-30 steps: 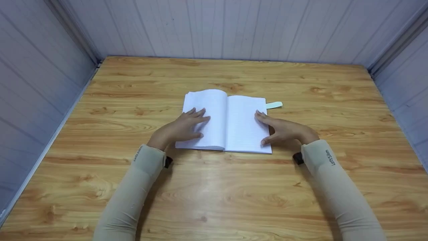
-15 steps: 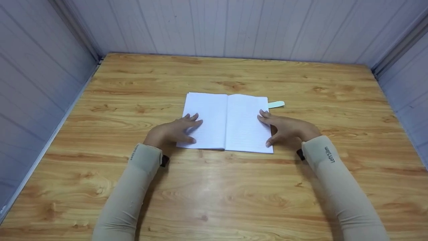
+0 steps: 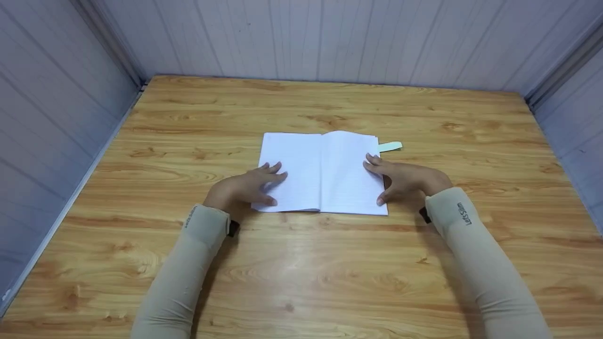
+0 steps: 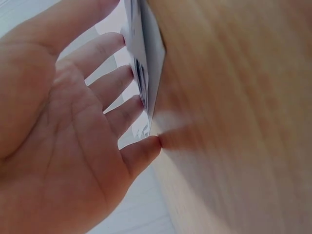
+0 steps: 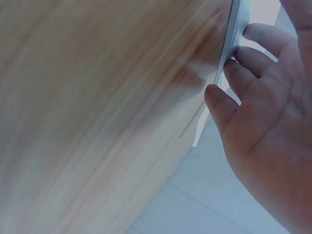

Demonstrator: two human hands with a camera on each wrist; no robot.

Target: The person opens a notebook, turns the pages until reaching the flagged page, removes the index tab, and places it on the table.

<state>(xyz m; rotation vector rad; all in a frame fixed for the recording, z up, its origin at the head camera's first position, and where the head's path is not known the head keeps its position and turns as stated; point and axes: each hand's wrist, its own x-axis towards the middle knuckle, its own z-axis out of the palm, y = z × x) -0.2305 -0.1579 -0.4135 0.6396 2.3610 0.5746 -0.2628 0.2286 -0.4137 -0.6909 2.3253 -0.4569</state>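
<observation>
A notebook (image 3: 301, 155) with white, faintly lined pages lies spread open on the wooden table in the head view. My left hand (image 3: 247, 186) rests on the outer part of its left page, fingers spread and fairly straight. On the opposite side my right hand (image 3: 407, 179) touches the right page's outer edge, thumb near the lower corner. A pale green strip (image 3: 390, 146) sticks out past the upper right edge. In the left wrist view the fingertips meet the notebook's edge (image 4: 155, 53), whose pages look slightly lifted. The right wrist view shows fingertips along the notebook's thin side (image 5: 229, 44).
The wood-grain table (image 3: 301, 273) stretches around the notebook on all sides. Pale panelled walls (image 3: 301, 40) border it at the back, left and right. Light sleeves cover both forearms, and a dark object (image 3: 233, 228) sits at the left wrist.
The raised left page has flattened. My left hand has slid outward to the left and slightly down the page. The right hand has barely shifted to the right.
</observation>
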